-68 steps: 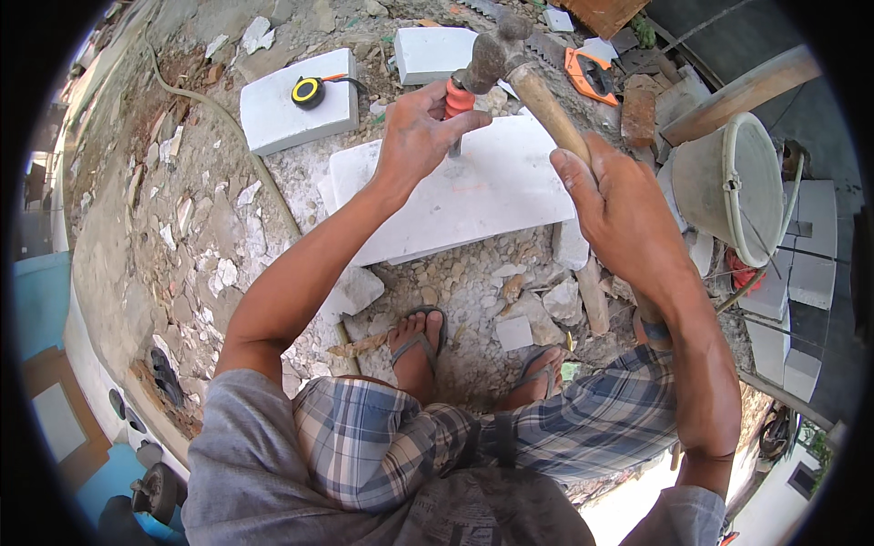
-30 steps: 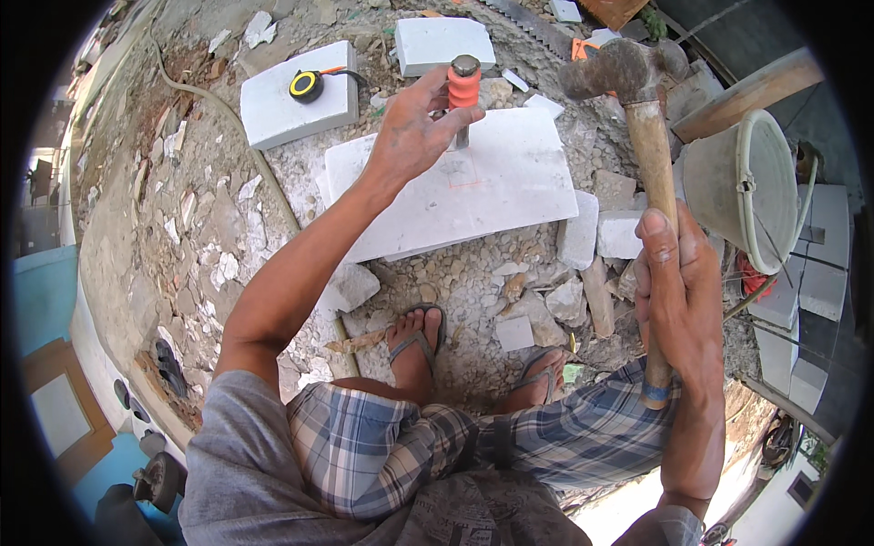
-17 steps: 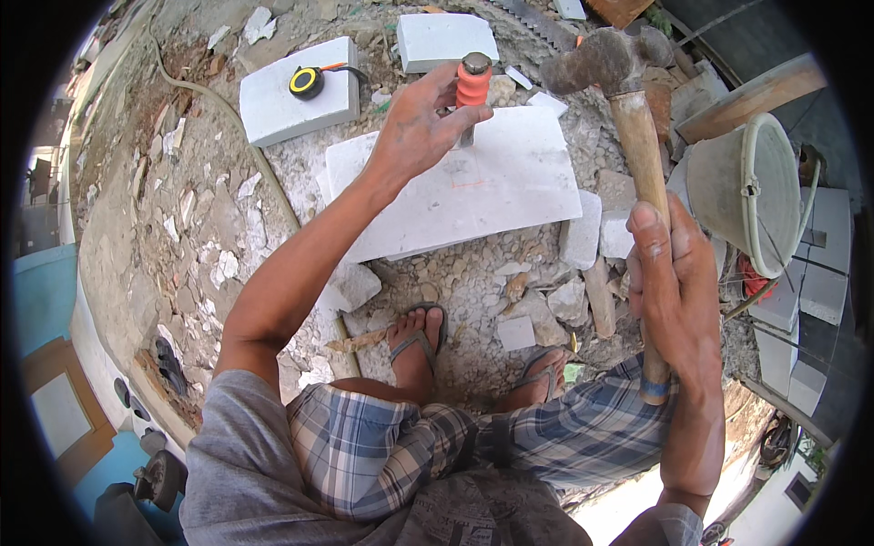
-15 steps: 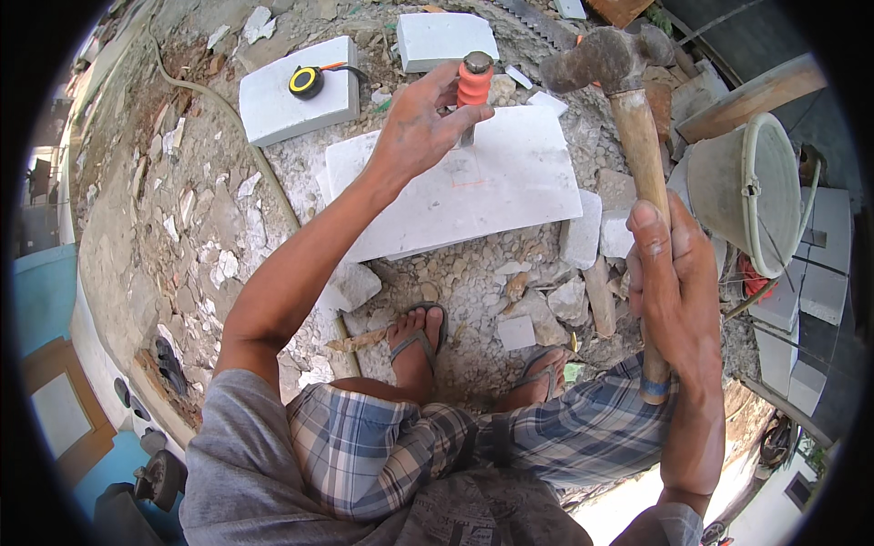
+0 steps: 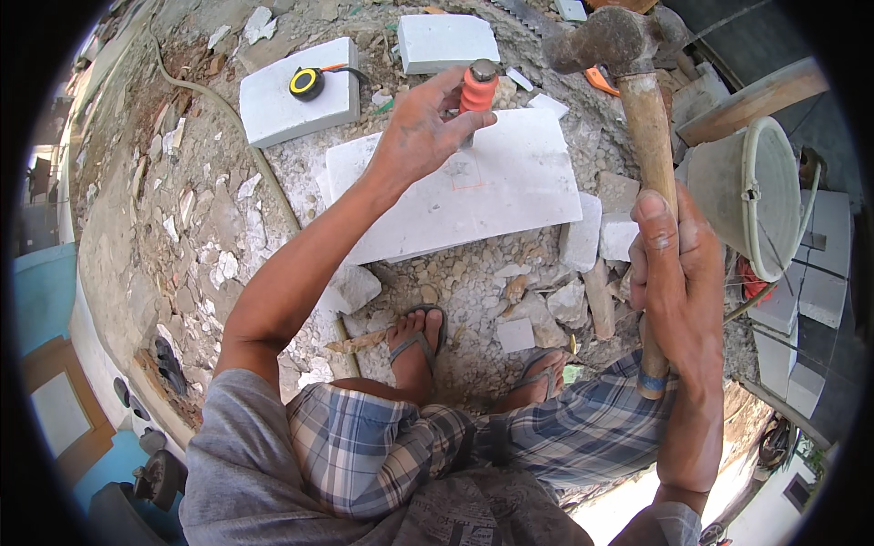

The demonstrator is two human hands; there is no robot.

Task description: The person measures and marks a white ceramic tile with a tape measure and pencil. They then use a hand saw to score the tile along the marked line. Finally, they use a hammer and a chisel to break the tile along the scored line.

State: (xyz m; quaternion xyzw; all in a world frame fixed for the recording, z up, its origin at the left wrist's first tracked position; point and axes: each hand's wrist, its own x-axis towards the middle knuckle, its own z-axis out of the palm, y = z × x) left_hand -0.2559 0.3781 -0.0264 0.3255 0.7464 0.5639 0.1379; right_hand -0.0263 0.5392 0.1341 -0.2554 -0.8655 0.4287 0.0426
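Note:
My left hand (image 5: pixel 421 126) grips the orange ribbed handle of a chisel (image 5: pixel 479 87), which stands nearly upright with its metal cap on top. Its lower end meets the white block (image 5: pixel 528 177) lying flat in front of me; my fingers hide part of the shaft. A small outline in orange-red is drawn on the block, just below the chisel. In my right hand (image 5: pixel 676 264) is a hammer (image 5: pixel 648 127), held by its wooden handle. The rusty metal head is raised to the right of the chisel, apart from it.
A yellow and black tape measure (image 5: pixel 307 84) rests on another white block (image 5: pixel 273 114) at the far left. One more white block (image 5: pixel 446 43) lies beyond. A saw blade (image 5: pixel 521 18) is at the back, a pale bucket (image 5: pixel 739 187) at right. A hose (image 5: pixel 259 159) crosses the rubble-strewn ground.
The chisel's top has tilted slightly to the right. My right hand and the hammer have shifted a little, the head moving slightly right. My left hand keeps its hold.

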